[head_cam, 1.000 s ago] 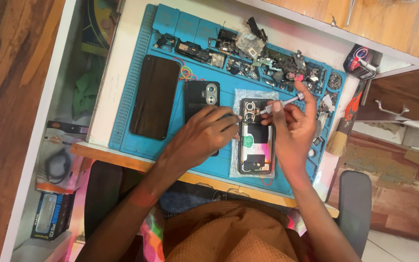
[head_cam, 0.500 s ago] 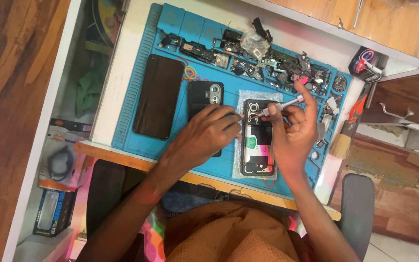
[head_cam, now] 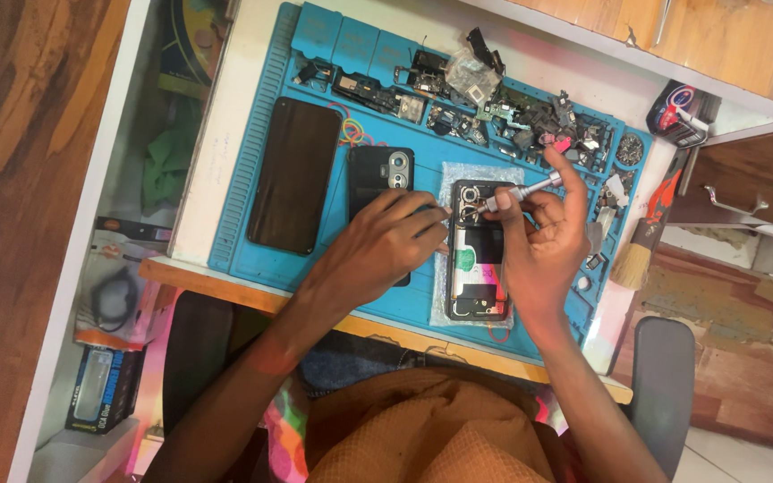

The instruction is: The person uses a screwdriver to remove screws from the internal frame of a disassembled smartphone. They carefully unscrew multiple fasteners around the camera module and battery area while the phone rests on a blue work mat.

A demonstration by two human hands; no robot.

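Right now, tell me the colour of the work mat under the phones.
Blue work mat, clearest in the head view.

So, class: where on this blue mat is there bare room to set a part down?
Bare patches: the mat strip left of the dark screen, and its front edge below that screen. Crowded: the back row of parts, and the opened phone under both hands.

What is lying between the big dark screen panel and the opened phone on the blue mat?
In the head view, a black back cover lies between the dark screen panel and the opened phone; the left hand partly covers it.
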